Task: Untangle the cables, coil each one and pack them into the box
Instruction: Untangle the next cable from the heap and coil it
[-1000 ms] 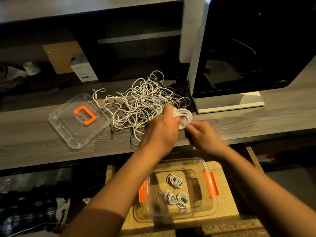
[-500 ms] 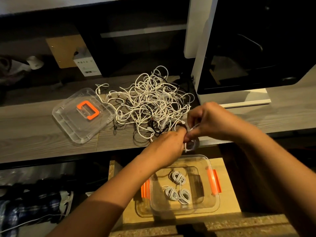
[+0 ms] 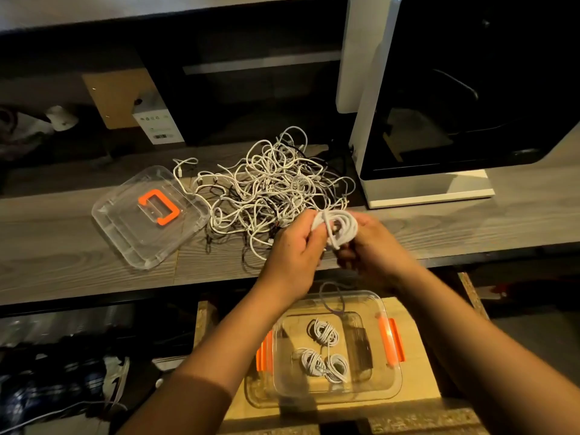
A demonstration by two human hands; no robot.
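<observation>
Left hand (image 3: 295,246) and right hand (image 3: 375,246) grip a white coil (image 3: 342,224) above the shelf (image 3: 78,265) edge (box (image 3: 396,384) open below).

worn | left hand (image 3: 295,251), right hand (image 3: 375,246) | forearms bare

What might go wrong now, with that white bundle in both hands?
The coiled white cable, gripped by the left hand and right hand, may spring loose if its end isn't secured. It is held beside the tangled pile, so a loop could snag. The clear box lies lower down; a careless drop might miss it.
</observation>
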